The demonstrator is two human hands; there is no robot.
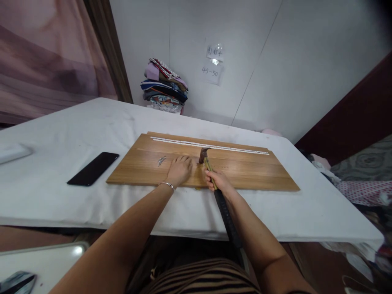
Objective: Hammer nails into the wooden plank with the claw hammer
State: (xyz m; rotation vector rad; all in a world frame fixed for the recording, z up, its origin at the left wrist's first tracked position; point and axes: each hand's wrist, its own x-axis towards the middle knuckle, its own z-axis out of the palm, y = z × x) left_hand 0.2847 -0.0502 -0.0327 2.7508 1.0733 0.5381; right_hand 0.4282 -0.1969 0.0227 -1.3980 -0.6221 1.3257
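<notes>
A wooden board (pixel 245 175) lies on the white-covered table. My right hand (pixel 219 181) grips a claw hammer (pixel 225 214) high on its handle, close below the head. The hammer's dark head is over or on the middle of the board; I cannot tell whether it touches. My left hand (pixel 180 169), with a bracelet at the wrist, rests flat on the board just left of the hammer head, fingers stretched forward. A small pile of nails (pixel 161 160) lies on the board left of that hand. A row of small dark marks (pixel 225 167) shows on the board to the right.
Two white strips (pixel 211 147) run along the board's far side. A black phone (pixel 93 168) lies left of the board on the white tablecloth (pixel 122 208). Folded clothes (pixel 165 87) are stacked at the back by the wall. Paper notes (pixel 212 73) hang on the wall.
</notes>
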